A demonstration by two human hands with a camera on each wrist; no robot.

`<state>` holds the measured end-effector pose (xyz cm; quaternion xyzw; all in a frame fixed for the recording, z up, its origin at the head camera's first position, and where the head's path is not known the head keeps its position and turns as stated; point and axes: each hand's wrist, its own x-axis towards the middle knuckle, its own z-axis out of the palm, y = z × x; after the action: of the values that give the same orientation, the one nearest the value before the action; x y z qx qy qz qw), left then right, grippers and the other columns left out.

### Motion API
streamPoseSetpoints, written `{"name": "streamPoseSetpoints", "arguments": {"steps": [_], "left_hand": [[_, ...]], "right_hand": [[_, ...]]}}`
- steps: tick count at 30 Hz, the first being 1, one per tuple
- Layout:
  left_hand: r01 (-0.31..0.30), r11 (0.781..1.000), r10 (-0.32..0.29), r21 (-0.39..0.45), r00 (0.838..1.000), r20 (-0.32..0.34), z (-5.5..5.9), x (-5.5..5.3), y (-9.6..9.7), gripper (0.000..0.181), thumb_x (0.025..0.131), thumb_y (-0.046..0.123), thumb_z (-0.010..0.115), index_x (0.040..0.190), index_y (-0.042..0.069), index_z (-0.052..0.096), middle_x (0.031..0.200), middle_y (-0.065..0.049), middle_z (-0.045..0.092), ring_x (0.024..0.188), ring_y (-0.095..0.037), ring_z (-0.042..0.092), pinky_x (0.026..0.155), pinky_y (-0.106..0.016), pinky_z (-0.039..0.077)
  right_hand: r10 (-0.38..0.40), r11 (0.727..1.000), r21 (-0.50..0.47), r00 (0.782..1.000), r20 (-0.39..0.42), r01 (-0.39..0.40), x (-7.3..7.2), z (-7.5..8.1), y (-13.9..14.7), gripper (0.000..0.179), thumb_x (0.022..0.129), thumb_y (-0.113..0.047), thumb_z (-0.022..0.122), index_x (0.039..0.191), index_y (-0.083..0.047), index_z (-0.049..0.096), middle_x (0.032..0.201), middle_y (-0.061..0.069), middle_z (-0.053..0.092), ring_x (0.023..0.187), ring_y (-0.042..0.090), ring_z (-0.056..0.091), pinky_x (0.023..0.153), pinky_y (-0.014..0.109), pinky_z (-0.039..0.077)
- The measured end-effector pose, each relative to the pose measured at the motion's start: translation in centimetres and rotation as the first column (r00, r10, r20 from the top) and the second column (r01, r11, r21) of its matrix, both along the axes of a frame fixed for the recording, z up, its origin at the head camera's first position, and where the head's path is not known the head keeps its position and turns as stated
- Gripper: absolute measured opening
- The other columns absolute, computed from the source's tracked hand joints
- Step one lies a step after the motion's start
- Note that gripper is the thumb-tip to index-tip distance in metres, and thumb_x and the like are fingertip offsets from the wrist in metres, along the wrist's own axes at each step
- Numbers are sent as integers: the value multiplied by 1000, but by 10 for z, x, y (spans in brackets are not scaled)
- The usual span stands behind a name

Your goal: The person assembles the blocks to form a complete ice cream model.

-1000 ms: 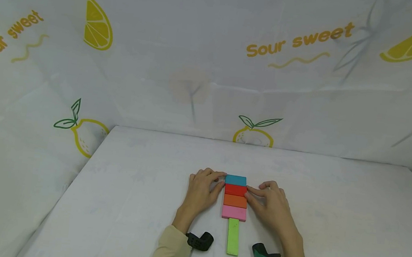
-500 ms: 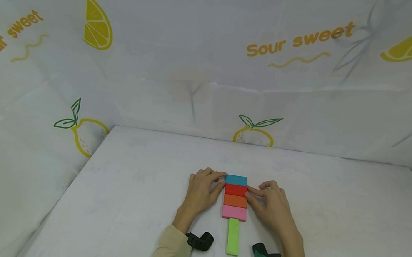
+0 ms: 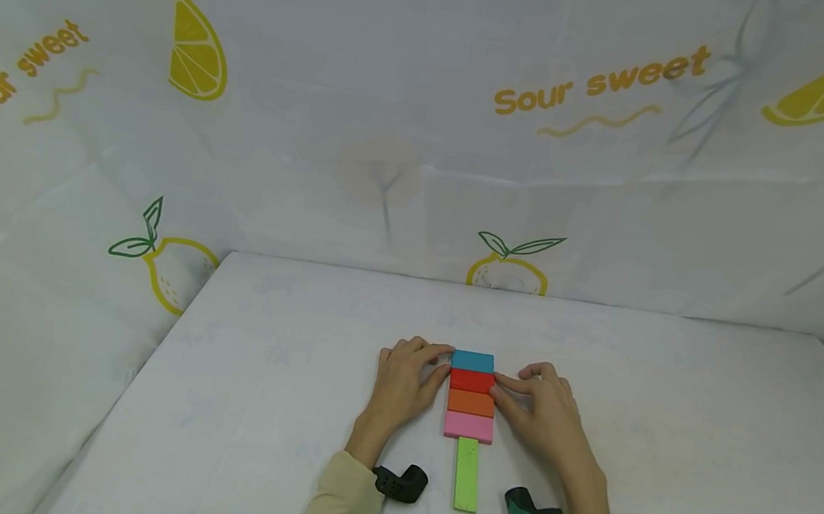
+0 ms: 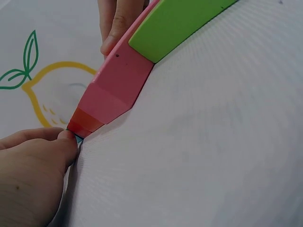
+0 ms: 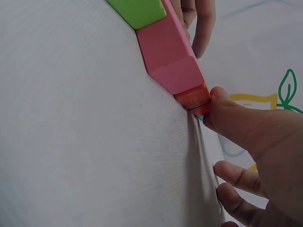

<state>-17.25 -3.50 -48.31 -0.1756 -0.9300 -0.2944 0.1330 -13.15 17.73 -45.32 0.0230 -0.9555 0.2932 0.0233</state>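
Flat wooden blocks lie in a column: a blue block [image 3: 472, 361] at the far end, then a red block [image 3: 471, 380], an orange block [image 3: 471, 403] and a pink block [image 3: 469, 426]. A light green block [image 3: 467, 475] runs lengthwise from the pink one's near side. My left hand [image 3: 402, 386] touches the column's left side with index fingertip by the blue block and thumb by the red. On the other side, my right hand [image 3: 550, 410] has thumb and index fingertips against the red block's right end. In both wrist views the blue block is mostly hidden.
The blocks lie on a white-covered table [image 3: 275, 410]. Behind it hangs a white sheet [image 3: 321, 113] printed with lemons and lettering. A black wrist device [image 3: 401, 483] sits on the left wrist, and a black-and-green one [image 3: 533, 512] on the right.
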Motion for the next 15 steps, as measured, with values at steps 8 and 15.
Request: {"name": "streamPoseSetpoints", "arguments": {"steps": [8, 15], "left_hand": [[-2, 1000, 2, -4, 1000, -6, -1, -1, 0, 27, 97, 27, 70, 123, 25, 74, 95, 3, 70, 90, -17, 60, 78, -28, 31], [4, 1000, -4, -2, 1000, -8, -2, -1, 0, 27, 96, 27, 71, 123, 25, 74, 94, 2, 70, 90, -18, 61, 78, -28, 32]], "right_hand": [[-1, 1000, -5, 1000, 12, 1, 0, -1, 1, 35, 93, -29, 73, 124, -10, 75, 121, 19, 59, 108, 36, 54, 83, 47, 48], [-9, 1000, -15, 1000, 22, 9, 1, -3, 1, 37, 94, -30, 72, 126, -10, 73, 120, 18, 59, 109, 35, 54, 84, 46, 48]]}}
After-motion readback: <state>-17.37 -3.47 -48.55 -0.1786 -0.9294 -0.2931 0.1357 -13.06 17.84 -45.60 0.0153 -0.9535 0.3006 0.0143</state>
